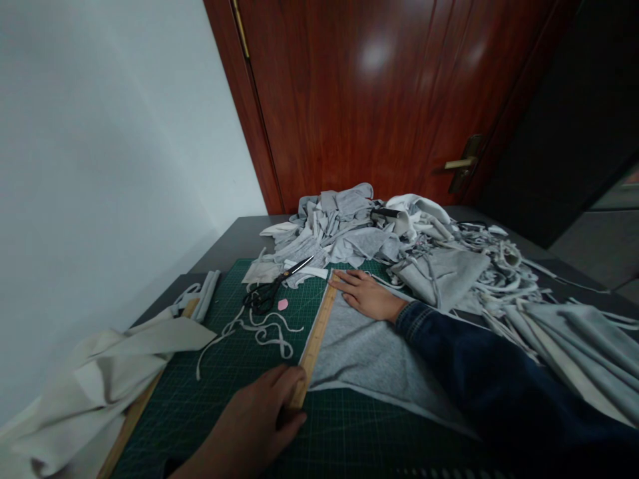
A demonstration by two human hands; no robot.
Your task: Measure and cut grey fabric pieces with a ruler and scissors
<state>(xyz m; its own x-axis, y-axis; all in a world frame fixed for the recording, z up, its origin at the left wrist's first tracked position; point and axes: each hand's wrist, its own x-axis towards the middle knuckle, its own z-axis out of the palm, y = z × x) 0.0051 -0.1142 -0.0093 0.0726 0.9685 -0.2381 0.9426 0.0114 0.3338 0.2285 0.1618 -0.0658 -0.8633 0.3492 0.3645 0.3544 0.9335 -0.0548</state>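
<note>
Left hand [249,416] — closed around the near end of a wooden ruler [314,346]; right hand [367,296] — flat and open on grey fleece [369,352], just beside the ruler's far end, both over a green cutting mat [299,319]; black-handled scissors [267,296] and pink tailor's chalk [283,305] left, heaped grey scraps [339,229] far

**Single head-worn view, angled forward and down**

Camera rides on the person's head, close above the work, tilted down across a green cutting mat [210,426] on a table [239,243]. Left hand [249,412] and right hand [367,296] sit in the lower half, seen from behind. Wooden door [349,100] fills top of frame, white wall [100,166] upper left.
</note>
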